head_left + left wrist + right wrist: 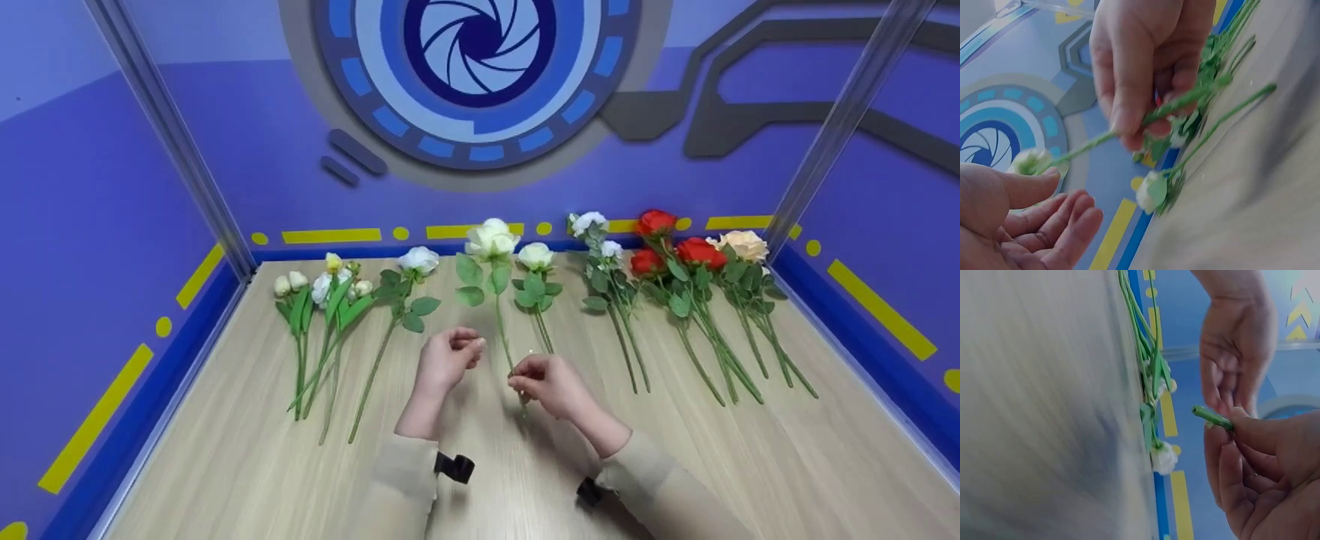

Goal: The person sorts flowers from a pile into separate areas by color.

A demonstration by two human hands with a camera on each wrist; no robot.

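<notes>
My right hand (553, 386) pinches the lower stem of a white rose (493, 240) between thumb and fingertips. The rose is raised over the table, its bloom pointing to the back wall. In the right wrist view the cut end of the green stem (1207, 415) sticks out past the thumb. My left hand (448, 364) hovers just left of the stem, fingers loosely bent and holding nothing. The left wrist view shows this hand (1027, 225) with its palm turned up, close to the bloom end. Another white rose (536, 259) lies on the table right behind the held one.
On the left lie a single white rose (418, 261) and a group of tulips and white blooms (330, 289). Toward the right are small white flowers (590, 223), red roses (701, 253) and a peach flower (744, 245). Blue panels enclose the wooden table (247, 465).
</notes>
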